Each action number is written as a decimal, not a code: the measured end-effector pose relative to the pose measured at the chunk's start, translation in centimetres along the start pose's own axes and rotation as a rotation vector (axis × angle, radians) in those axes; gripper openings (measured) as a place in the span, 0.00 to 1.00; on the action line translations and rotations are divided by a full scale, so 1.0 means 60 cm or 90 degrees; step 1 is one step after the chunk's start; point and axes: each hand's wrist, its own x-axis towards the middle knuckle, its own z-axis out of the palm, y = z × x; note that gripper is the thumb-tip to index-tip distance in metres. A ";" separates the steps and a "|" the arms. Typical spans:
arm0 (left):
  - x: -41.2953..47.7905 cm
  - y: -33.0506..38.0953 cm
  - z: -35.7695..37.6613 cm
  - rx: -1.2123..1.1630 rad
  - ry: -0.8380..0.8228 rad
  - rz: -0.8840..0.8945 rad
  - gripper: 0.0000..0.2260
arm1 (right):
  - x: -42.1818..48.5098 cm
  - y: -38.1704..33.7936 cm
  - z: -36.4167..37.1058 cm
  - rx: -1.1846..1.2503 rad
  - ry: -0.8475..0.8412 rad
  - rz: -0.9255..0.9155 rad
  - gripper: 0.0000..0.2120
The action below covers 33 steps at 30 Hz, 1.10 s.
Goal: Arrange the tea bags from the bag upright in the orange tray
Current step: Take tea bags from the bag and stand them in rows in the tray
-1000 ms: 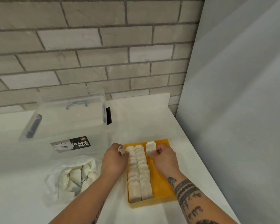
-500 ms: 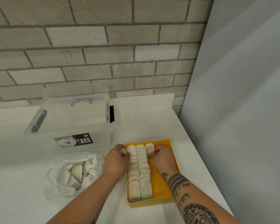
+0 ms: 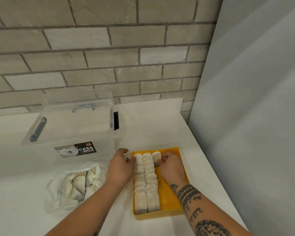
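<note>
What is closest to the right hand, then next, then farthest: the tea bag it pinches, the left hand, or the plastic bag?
1. The tea bag: pinched by the right hand, far end of orange tray.
2. The left hand, pinching a white scrap: across the two rows.
3. The plastic bag: farthest left.

A pale brick wall (image 3: 92,48) with dark mortar spans ten to one o'clock. A smooth grey panel (image 3: 254,116) stands at three. The white counter (image 3: 152,120) lies below, evenly lit.
</note>
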 end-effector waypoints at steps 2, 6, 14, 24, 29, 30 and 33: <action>0.002 0.012 -0.004 -0.086 0.038 -0.005 0.10 | -0.009 -0.008 -0.013 0.018 0.011 -0.018 0.08; -0.009 0.043 -0.004 -0.274 0.023 0.015 0.06 | -0.029 -0.034 -0.039 0.078 0.001 -0.097 0.04; -0.033 0.088 0.004 -0.580 -0.204 -0.071 0.09 | -0.057 -0.062 -0.062 0.189 -0.130 -0.190 0.11; -0.041 0.082 -0.002 -0.449 -0.164 0.010 0.07 | -0.054 -0.063 -0.089 0.143 -0.032 -0.191 0.05; -0.031 0.050 -0.003 -0.171 0.024 0.048 0.09 | -0.044 -0.039 -0.083 0.052 0.031 -0.102 0.05; -0.029 0.041 -0.002 -0.103 0.019 0.045 0.12 | -0.044 -0.030 -0.075 0.028 0.026 -0.087 0.07; -0.033 0.018 0.004 0.029 -0.029 0.008 0.20 | -0.047 -0.010 -0.053 -0.008 0.011 -0.046 0.08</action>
